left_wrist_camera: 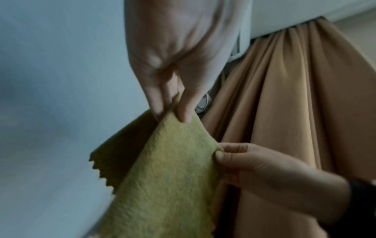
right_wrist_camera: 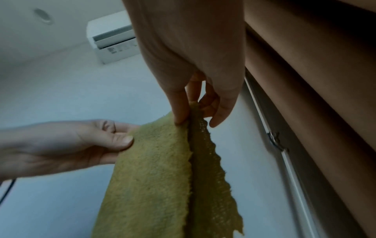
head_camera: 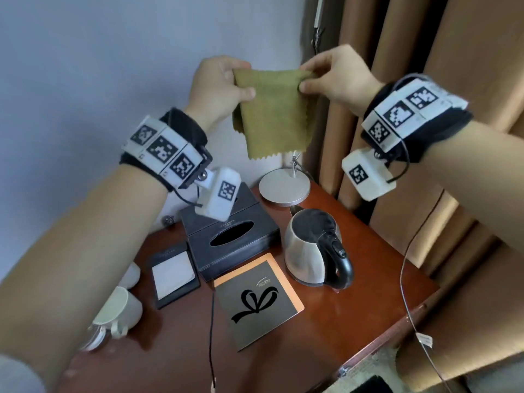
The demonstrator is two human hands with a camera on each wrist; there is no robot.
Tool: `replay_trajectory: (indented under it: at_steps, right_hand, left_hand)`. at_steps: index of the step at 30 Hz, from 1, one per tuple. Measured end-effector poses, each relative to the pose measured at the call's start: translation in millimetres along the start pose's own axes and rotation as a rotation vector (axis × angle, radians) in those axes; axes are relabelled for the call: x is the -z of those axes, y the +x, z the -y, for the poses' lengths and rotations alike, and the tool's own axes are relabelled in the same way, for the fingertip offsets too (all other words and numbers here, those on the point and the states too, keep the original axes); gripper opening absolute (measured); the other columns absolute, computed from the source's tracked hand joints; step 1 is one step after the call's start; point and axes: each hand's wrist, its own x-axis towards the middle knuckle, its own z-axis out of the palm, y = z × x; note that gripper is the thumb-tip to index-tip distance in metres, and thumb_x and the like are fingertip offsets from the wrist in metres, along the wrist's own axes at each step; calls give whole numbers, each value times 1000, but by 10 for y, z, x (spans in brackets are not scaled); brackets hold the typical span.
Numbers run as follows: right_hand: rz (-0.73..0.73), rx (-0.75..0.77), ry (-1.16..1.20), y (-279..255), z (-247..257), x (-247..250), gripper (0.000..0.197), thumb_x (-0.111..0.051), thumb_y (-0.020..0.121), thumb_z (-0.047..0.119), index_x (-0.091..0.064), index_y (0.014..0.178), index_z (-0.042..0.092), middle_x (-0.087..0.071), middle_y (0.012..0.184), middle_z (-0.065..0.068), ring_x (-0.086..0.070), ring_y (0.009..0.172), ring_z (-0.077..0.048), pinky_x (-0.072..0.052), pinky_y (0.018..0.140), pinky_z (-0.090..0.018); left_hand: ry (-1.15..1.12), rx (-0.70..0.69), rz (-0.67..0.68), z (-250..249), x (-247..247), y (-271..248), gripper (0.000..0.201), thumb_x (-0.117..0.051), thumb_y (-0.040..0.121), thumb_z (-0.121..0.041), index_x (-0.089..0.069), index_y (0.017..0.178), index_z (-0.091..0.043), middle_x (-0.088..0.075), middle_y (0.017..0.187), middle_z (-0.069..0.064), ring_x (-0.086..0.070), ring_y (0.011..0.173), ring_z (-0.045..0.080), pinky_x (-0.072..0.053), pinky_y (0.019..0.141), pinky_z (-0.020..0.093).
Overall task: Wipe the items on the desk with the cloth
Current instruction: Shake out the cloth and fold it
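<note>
An olive-green cloth [head_camera: 273, 114] with zigzag edges hangs folded in the air above the back of the desk. My left hand [head_camera: 224, 80] pinches its upper left corner between thumb and fingers. My right hand [head_camera: 326, 75] pinches the upper right corner. The left wrist view shows the cloth [left_wrist_camera: 168, 169] held by my left hand [left_wrist_camera: 173, 111] above and my right hand [left_wrist_camera: 240, 159] at the side. The right wrist view has the cloth [right_wrist_camera: 154, 173] doubled over, my right hand [right_wrist_camera: 193, 112] on its top edge and my left hand [right_wrist_camera: 97, 141] beside it.
On the red-brown desk [head_camera: 354, 307] stand a steel kettle [head_camera: 312, 248], a black tissue box [head_camera: 229, 236], a dark card with a bow [head_camera: 255, 302], a black notepad holder [head_camera: 173, 276], white cups [head_camera: 119, 310] and a lamp base [head_camera: 283, 185]. Tan curtains [head_camera: 425, 52] hang at right.
</note>
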Motion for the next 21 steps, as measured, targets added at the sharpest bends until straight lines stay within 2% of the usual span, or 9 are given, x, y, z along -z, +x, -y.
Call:
replay_trajectory:
  at_steps: [3, 7, 9, 11, 14, 16, 17, 19, 21]
  right_hand:
    - [-38, 81, -147, 117, 148, 96, 27, -72, 81, 18, -68, 107, 15, -59, 91, 2, -54, 84, -8, -39, 70, -11]
    - [-37, 140, -203, 208, 336, 177, 11, -68, 85, 20, -57, 85, 22, -48, 72, 13, -48, 67, -1, -34, 50, -1]
    - [19, 129, -76, 226, 392, 201, 13, -60, 90, 20, -50, 82, 21, -47, 72, 12, -47, 64, 2, -35, 52, -3]
    - [112, 67, 212, 197, 429, 233, 10, -52, 96, 20, -51, 85, 20, -57, 80, 8, -58, 71, -3, -46, 61, -12]
    - [274, -8, 606, 149, 380, 237, 16, -55, 95, 22, -55, 104, 9, -66, 100, -3, -69, 87, -12, -55, 73, -26]
    - [413, -40, 684, 146, 273, 228, 66, -78, 73, 35, -49, 123, 1, -64, 113, -9, -66, 102, -20, -55, 83, -34]
    - [495, -51, 674, 122, 221, 210, 81, -85, 62, 39, -50, 126, 3, -65, 114, -7, -65, 105, -21, -54, 87, -35]
    - [580, -71, 603, 98, 117, 161, 64, -84, 60, 38, -59, 112, 12, -71, 99, 2, -67, 94, -13, -54, 83, -29]
    - [562, -78, 580, 58, 36, 102, 23, -72, 80, 25, -61, 99, 15, -72, 85, 6, -68, 82, -8, -55, 77, -26]
  left_hand:
    - [255, -118, -62, -107, 97, 122, 38, -70, 79, -1, -64, 116, -4, -64, 105, 5, -62, 97, 15, -53, 90, 30]
    - [478, -197, -136, -264, 207, 240, 24, -69, 83, -12, -67, 106, -7, -61, 95, 3, -55, 84, 12, -45, 70, 20]
    - [507, -215, -116, -329, 257, 267, 15, -67, 84, -15, -67, 98, -10, -55, 83, -1, -49, 71, 8, -37, 62, 17]
    - [421, -183, -44, -388, 295, 273, 2, -64, 87, -16, -63, 88, -14, -52, 75, -3, -44, 64, 3, -37, 63, 19]
    - [26, -8, 56, -436, 317, 247, 14, -56, 95, -14, -60, 84, -20, -61, 85, -5, -61, 81, 8, -50, 74, 23]
    - [-257, 80, 108, -448, 295, 211, 14, -49, 99, -9, -59, 91, -17, -66, 94, 0, -67, 85, 11, -57, 72, 27]
    - [-325, 93, 118, -442, 284, 201, 15, -47, 100, -7, -59, 95, -14, -66, 97, 2, -68, 86, 12, -58, 71, 28]
    - [-385, 96, 135, -423, 278, 200, 16, -43, 101, -5, -57, 102, -11, -65, 103, 6, -67, 91, 16, -58, 72, 29]
    - [-422, 97, 167, -389, 278, 220, 18, -40, 101, -3, -55, 106, -10, -63, 108, 8, -66, 96, 18, -57, 73, 29]
